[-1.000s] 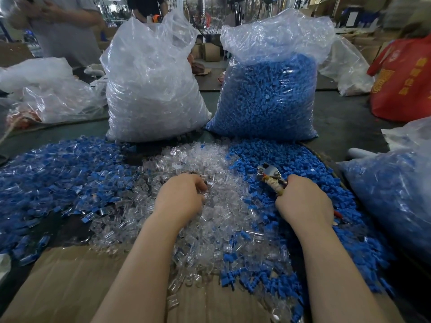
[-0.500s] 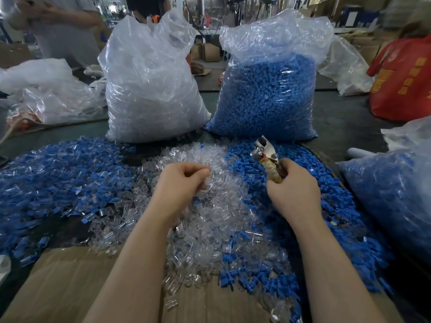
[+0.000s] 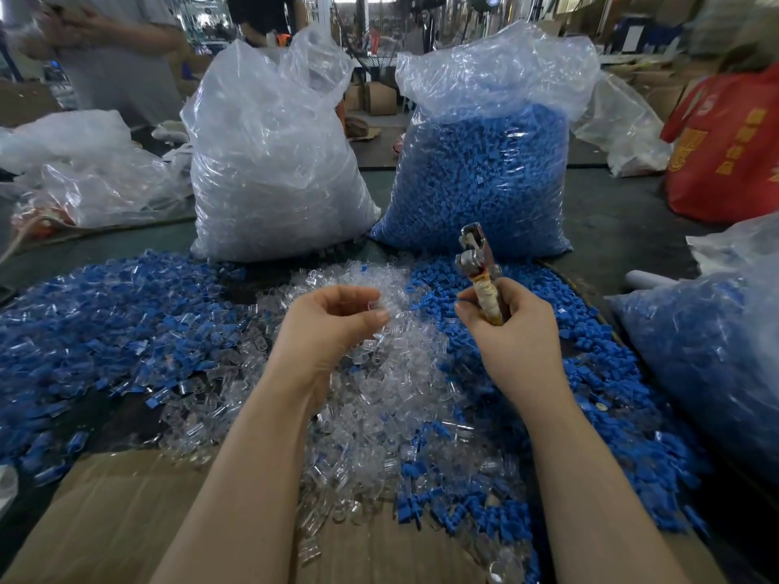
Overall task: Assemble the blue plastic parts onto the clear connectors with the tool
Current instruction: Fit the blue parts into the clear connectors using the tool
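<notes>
My left hand [image 3: 333, 326] is raised over the pile of clear connectors [image 3: 379, 398] and pinches one clear connector [image 3: 385, 307] between thumb and fingertips. My right hand [image 3: 514, 330] grips a metal plier-like tool [image 3: 476, 263] by its tape-wrapped handle, with the jaws pointing up and away. Loose blue plastic parts [image 3: 590, 373] are heaped under and to the right of that hand. A wide spread of assembled blue-and-clear pieces [image 3: 105, 322] lies to the left.
Two tall plastic bags stand behind the piles: one of clear connectors [image 3: 278, 170], one of blue parts [image 3: 476, 179]. Another bag of pieces [image 3: 708, 351] sits at right, a red bag [image 3: 729, 149] behind it. Cardboard [image 3: 126, 512] lies in front. A person [image 3: 109, 44] stands at back left.
Both hands have lifted off the piles. The left hand came up holding a clear connector, and the right hand raised the tool and turned its jaws upward.
</notes>
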`<state>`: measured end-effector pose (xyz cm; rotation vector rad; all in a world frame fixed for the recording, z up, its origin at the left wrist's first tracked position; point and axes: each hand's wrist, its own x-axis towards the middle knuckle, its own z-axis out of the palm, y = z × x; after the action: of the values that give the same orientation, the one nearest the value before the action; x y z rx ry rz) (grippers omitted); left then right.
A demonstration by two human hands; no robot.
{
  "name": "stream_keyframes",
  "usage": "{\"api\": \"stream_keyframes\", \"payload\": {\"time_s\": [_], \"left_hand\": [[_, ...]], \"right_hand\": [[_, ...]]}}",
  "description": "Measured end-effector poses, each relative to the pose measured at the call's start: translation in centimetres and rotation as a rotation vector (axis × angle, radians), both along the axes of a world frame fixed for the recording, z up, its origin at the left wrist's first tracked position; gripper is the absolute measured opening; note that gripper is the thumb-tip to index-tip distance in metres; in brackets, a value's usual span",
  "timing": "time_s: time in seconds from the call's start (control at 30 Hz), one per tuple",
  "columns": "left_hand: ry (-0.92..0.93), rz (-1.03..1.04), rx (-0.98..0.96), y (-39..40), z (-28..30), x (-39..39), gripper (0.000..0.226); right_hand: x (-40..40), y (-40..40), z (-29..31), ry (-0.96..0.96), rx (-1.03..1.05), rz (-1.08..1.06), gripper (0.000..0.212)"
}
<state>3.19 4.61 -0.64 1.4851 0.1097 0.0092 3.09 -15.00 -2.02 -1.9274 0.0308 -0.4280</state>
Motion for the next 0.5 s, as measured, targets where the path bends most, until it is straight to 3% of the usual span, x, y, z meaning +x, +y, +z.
{"api": "stream_keyframes", "payload": {"time_s": [0.5], "left_hand": [[-0.020, -0.130, -0.278, -1.2, 0.8, -0.1, 0.037]], "right_hand": [[-0.7, 1.9, 1.0, -0.089, 0.186, 0.162, 0.016]]}}
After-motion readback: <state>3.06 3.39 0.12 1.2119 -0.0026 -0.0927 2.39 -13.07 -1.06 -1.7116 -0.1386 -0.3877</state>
